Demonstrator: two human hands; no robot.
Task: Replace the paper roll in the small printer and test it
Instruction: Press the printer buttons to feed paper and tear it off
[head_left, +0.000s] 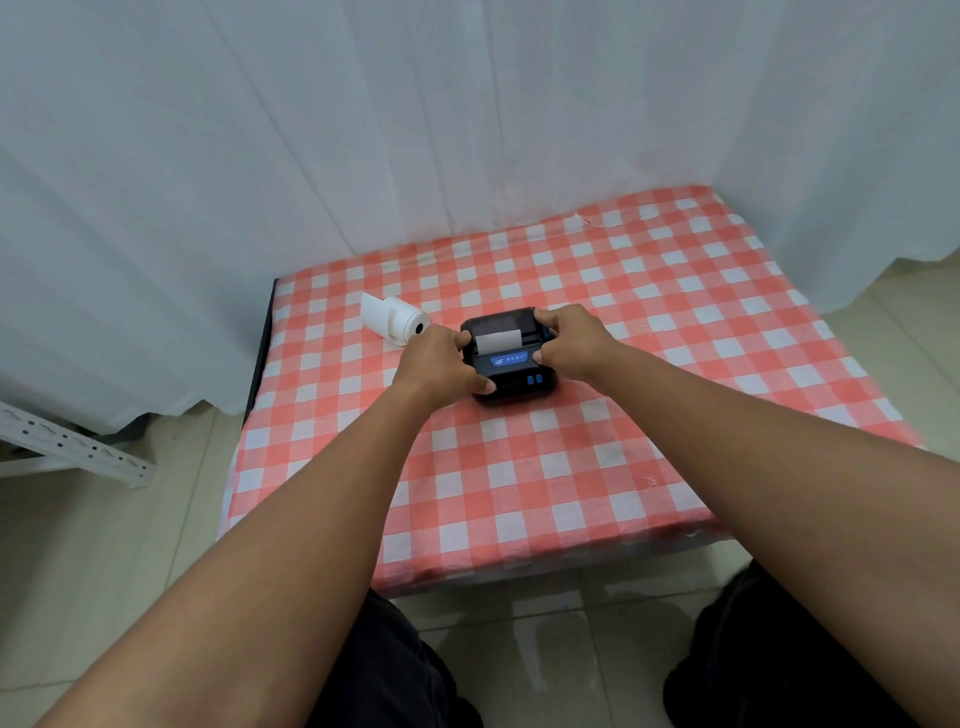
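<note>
Both hands — left hand (441, 364) and right hand (574, 343) — gripped the printer (511, 358) at frame centre, spare paper roll (395, 318) just upper left — prob. opening lid; next needs latch release.

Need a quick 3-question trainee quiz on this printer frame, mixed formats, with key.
1. True or false: both hands are on the printer.
2. Where does the spare paper roll lie?
A. on top of the printer
B. on the checked tablecloth, on the left hand's side of the printer
C. on the floor
3. Fill in: a short strip of white ____ sticks out of the printer's top.

Key:
1. True: the left hand grips its left side, the right hand its right side.
2. B
3. paper
</note>
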